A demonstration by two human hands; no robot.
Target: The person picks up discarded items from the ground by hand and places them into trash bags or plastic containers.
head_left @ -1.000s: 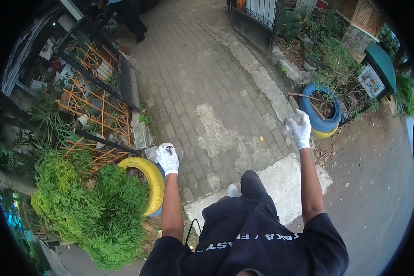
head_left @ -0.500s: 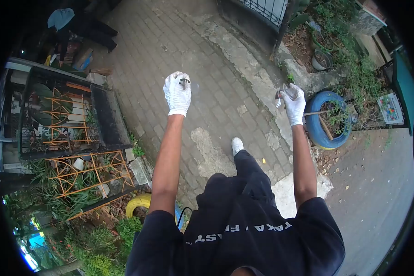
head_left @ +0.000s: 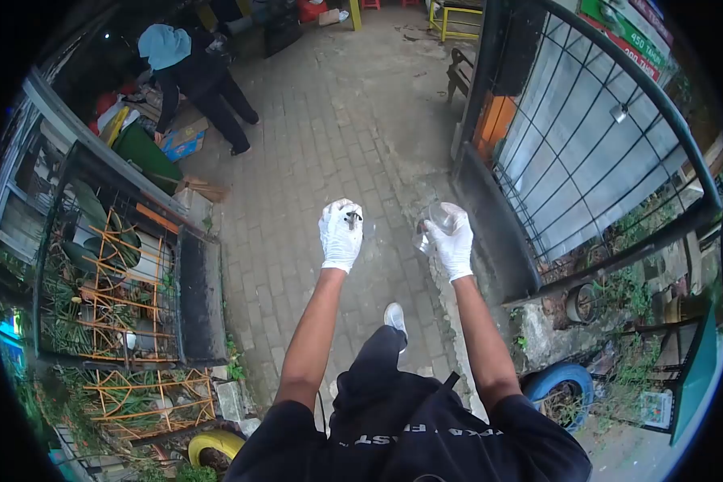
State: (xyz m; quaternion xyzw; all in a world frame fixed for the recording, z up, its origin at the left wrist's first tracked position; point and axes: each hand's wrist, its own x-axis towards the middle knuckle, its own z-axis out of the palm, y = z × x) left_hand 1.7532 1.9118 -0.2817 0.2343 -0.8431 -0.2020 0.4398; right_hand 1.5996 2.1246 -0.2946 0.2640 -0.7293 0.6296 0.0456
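My left hand (head_left: 341,237), in a white glove, is closed with its fingers curled in. A small dark piece (head_left: 352,218) shows at its fingers, and a faint see-through edge sticks out to the right; I cannot make out the kind of either. My right hand (head_left: 455,245), gloved in white too, grips a clear plastic cup (head_left: 436,211) between thumb and fingers. Its round rim shows above the hand. Both hands are held out ahead of me over the paving, apart from each other.
Left stands a black metal gate (head_left: 201,297); another barred gate (head_left: 590,136) is at right. Ahead left, a person (head_left: 197,80) bends over a green bin (head_left: 146,154) and cardboard. A blue tire planter (head_left: 558,377) and a yellow tire (head_left: 217,443) lie nearby. Brick paving (head_left: 297,161) runs forward.
I have moved forward along the paving, and the view has tilted up toward the gates and the bending person. My right hand has come closer to my left. Both stay closed.
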